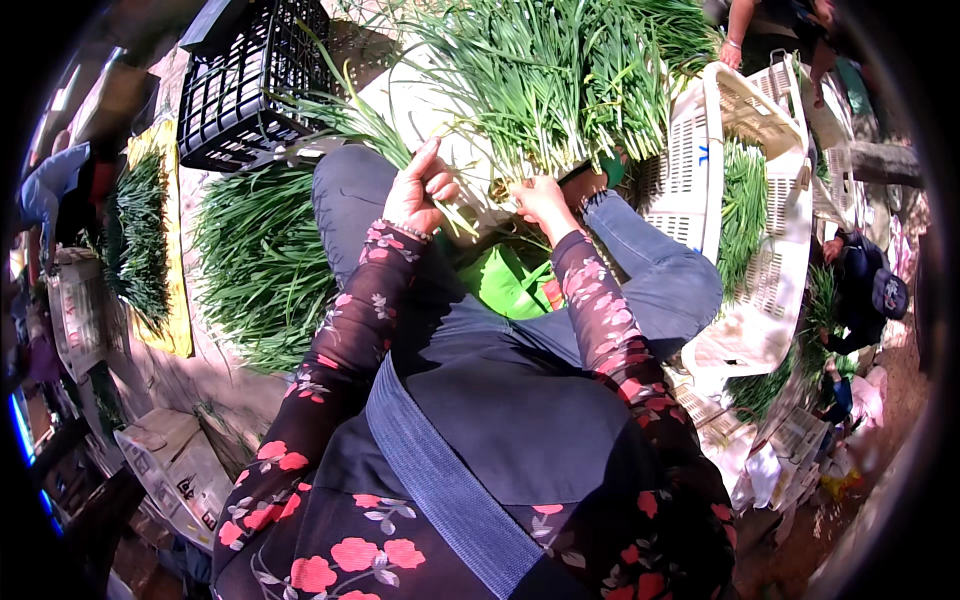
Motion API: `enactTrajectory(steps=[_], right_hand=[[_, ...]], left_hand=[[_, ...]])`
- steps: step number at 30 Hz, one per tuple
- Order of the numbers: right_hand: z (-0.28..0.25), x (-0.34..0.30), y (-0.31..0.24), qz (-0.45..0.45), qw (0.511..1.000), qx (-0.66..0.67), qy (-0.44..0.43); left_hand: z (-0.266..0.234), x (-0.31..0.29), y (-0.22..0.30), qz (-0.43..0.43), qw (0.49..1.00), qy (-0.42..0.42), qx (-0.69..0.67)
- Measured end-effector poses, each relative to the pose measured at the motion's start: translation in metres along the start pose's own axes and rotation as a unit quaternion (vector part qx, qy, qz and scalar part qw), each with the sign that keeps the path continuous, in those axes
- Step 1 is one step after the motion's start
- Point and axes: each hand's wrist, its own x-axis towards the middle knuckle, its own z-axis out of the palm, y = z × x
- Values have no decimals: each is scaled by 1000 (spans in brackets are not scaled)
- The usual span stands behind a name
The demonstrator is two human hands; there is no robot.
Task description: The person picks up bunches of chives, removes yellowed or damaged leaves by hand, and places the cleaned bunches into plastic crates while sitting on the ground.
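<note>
My left hand (422,190) is closed round a small bunch of garlic chives (372,122). Their green leaves fan out to the upper left, and the pale stem ends stick out below my fist. To its right, my right hand (543,203) pinches at the white stem ends of a big heap of garlic chives (560,75); the fingertips partly hide the few stems between them. The heap lies in front of me on a whitish sheet (400,92). Between my legs, below the hands, sits a bright green bag (500,283).
A black plastic crate (225,110) stands at the far left. Beside my left knee lies another pile of chives (262,260). At the right, a white slatted basket (712,150) holds more chives (740,210). Other people work at both sides; a co-worker's hand (731,54) shows at the upper right.
</note>
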Motion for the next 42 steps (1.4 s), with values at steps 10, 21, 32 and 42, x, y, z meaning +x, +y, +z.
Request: enactTrajectory(steps=[10,21,32,42], right_hand=[[-18,-95,-15,2,937,337,-90],[-17,-141,-29,-88,976,184,-78],[-77,-132,-13,-171,843,-487,-153],[-33,-55,-66,-358,892,-274,17]], left_hand=[[2,9,-37,-44,978,167,115],[-6,9,-54,-120,971,139,155],[-10,5,1,28,992,88,89],[-11,-3,7,-44,988,84,123]])
